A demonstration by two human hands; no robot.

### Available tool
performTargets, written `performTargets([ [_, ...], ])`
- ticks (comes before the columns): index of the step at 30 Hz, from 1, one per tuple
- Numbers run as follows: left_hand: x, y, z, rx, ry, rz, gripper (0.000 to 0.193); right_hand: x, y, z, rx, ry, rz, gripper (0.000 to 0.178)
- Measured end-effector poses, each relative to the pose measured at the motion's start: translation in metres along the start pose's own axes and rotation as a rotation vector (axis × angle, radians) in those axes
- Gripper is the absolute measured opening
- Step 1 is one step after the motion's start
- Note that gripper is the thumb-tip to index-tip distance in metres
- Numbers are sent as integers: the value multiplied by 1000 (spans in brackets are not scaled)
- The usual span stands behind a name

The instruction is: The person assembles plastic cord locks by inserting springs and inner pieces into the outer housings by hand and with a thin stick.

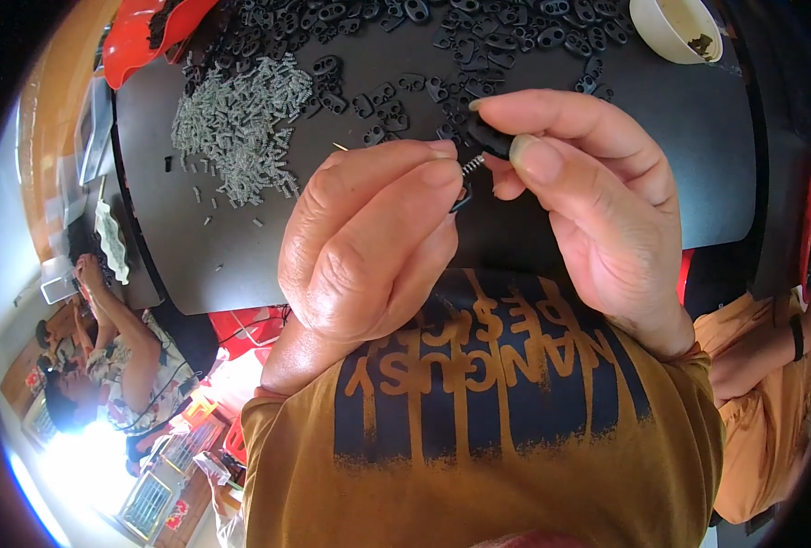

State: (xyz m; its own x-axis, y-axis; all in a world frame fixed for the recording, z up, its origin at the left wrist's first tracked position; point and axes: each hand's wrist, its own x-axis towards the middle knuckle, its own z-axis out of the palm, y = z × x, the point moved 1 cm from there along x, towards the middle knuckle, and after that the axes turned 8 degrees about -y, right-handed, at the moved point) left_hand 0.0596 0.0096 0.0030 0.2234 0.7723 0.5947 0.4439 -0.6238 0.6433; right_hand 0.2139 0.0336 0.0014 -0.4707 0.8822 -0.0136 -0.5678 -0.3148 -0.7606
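Note:
My left hand [369, 233] is closed in a pinch beside a small metal coil spring [473, 164], which sticks out from its fingertips. Below those fingertips shows the edge of a small dark piece [461, 198], mostly hidden. A thin brass-coloured tip [340, 147] pokes out behind the same hand. Between thumb and fingers of my right hand [597, 173] is a black rounded plastic cord-lock part [489, 137]. The spring's free end reaches close to this part; whether it sits inside it I cannot tell.
On the dark table [241, 274] lie a heap of springs [241, 128] and many black plastic parts [392, 110]. A red tray [154, 41] stands far left, a cream bowl [675, 32] far right. Other people [118, 352] sit at left and right [762, 384].

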Motion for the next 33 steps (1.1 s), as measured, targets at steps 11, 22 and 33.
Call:
performTargets([
  [11, 8, -3, -2, 109, -76, 69, 31, 2, 3, 0, -386, -138, -192, 20],
  [22, 2, 1, -4, -711, -50, -465, 24, 2, 1, -1, -492, -108, -216, 18],
  [33, 5, 5, -3, -980, 58, -822, 26, 1, 8, 6, -385, -95, -151, 21],
])
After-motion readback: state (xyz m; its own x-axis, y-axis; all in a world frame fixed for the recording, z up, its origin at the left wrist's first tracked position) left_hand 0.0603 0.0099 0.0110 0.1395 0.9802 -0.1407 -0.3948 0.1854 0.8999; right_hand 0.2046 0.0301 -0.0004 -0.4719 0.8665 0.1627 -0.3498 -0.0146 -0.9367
